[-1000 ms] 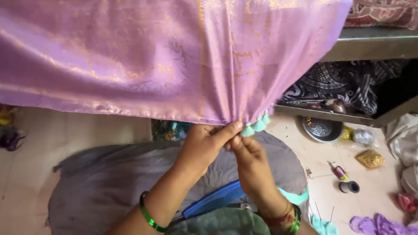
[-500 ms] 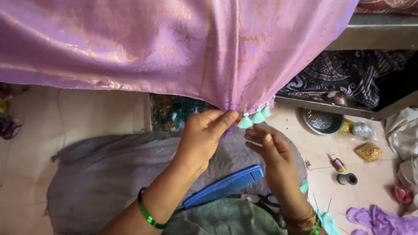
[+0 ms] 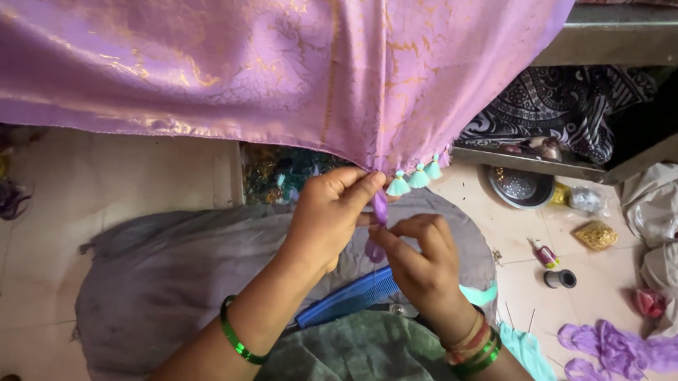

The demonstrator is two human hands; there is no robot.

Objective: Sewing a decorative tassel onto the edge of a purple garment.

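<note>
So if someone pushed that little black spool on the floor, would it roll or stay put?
The black spool looks cylindrical and seems to lie on its side on the smooth tiled floor, so it would probably roll. It looks small, so likely light.

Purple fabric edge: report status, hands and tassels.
Left hand pinches purple fabric hem. Right hand fingers grip purple thread below it. Three teal tassels hang beside. Blue comb on lap, clear.
</note>
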